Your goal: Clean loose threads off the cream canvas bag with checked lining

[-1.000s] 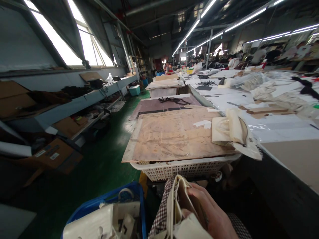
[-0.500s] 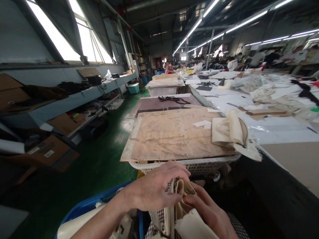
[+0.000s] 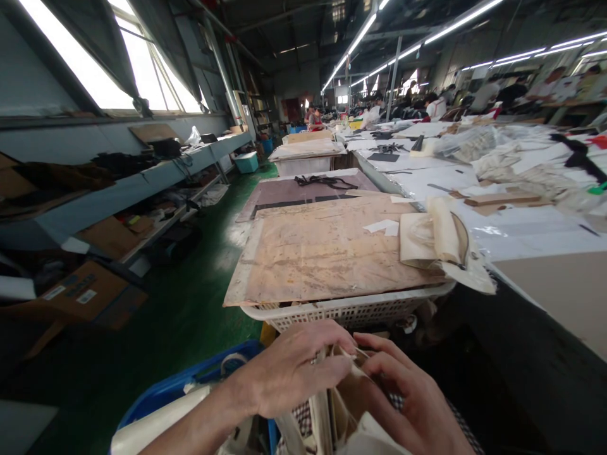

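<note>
A cream fabric piece [image 3: 325,417] with folded layers and loose threads along its edge is between my hands at the bottom middle. My left hand [image 3: 296,366] reaches over from the left, thumb and fingers closed on the upper edge of the fabric. From the right, my right hand [image 3: 403,392] grips the other side of the opening with curled fingers; its thumb is hidden. Dark-and-white checked cloth [image 3: 303,417] shows below and around the piece. Beside my left forearm, a blue basket [image 3: 190,376] holds more cream material, including a rolled piece [image 3: 159,420].
A worn board [image 3: 308,253] covers a white plastic basket [image 3: 341,313] just ahead. Cream pieces [image 3: 427,237] lie on its right corner. A long table [image 3: 512,234] with scattered materials runs along the right. A shelf bench [image 3: 142,174] and cardboard box [image 3: 85,294] stand left. People work far off.
Both hands stay at the fabric piece and have shifted slightly lower. My right fingers have moved up over the opening, which is now more covered. The view has tilted and turned slightly.
</note>
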The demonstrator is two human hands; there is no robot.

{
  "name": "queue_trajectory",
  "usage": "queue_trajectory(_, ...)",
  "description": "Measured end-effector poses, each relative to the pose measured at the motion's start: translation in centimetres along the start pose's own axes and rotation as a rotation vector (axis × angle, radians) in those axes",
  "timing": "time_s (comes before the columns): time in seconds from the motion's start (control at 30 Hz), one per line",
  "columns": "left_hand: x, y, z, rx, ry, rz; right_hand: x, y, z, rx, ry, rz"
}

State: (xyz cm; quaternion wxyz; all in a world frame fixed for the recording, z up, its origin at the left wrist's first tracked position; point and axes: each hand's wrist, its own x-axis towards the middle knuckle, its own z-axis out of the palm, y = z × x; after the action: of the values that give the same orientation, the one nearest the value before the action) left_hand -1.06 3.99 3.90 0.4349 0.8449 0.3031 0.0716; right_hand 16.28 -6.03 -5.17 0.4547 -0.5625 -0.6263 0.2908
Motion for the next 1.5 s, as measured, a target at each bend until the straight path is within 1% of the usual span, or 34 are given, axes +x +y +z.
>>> queue_trajectory(0.07,0.3,0.0,0.5,0.041,0.069,-0.043,0.1,0.0,-0.1,-0.007,-0.015,0.019)
queue_trajectory(0.1,0.5,-0.2,0.8,0.073,0.095,-0.034,0.1,0.0,-0.1,-0.028,-0.010,0.010)
queue_trajectory(0.17,0.9,-0.7,1.2,0.117,0.122,0.042,-0.1,0.3,0.2,-0.094,0.021,-0.020)
queue_trajectory(0.3,1.2,-2.0,1.4,0.111,0.113,0.229,-0.4,1.2,0.8,-0.246,0.134,-0.078)
queue_trajectory(0.37,1.2,-2.4,1.3,0.101,0.115,0.285,-0.5,1.6,1.0,-0.286,0.179,-0.121)
queue_trajectory(0.43,1.1,-2.6,1.3,0.106,0.117,0.303,-0.4,1.8,1.1,-0.311,0.208,-0.168)
queue_trajectory(0.57,0.9,-2.6,1.6,0.134,0.134,0.261,-0.3,1.9,1.0,-0.304,0.219,-0.195)
queue_trajectory(0.73,1.0,-2.1,2.3,0.061,0.269,0.164,-0.4,1.6,1.0,-0.220,0.168,-0.162)
queue_trajectory(0.8,1.1,-2.0,2.6,0.031,0.305,0.133,-0.4,1.5,1.0,-0.186,0.165,-0.163)
queue_trajectory(1.0,1.4,-1.7,3.0,-0.030,0.294,0.108,-0.4,1.4,1.2,-0.125,0.194,-0.206)
queue_trajectory(1.17,1.4,-1.8,3.3,-0.015,0.370,0.140,-0.5,1.6,1.4,-0.144,0.225,-0.210)
queue_trajectory(1.33,1.4,-1.8,3.6,0.029,0.401,0.133,-0.8,1.5,1.3,-0.191,0.235,-0.164)
queue_trajectory(1.5,1.7,-1.7,3.6,0.031,0.399,0.118,-0.9,1.0,0.8,-0.165,0.222,-0.102)
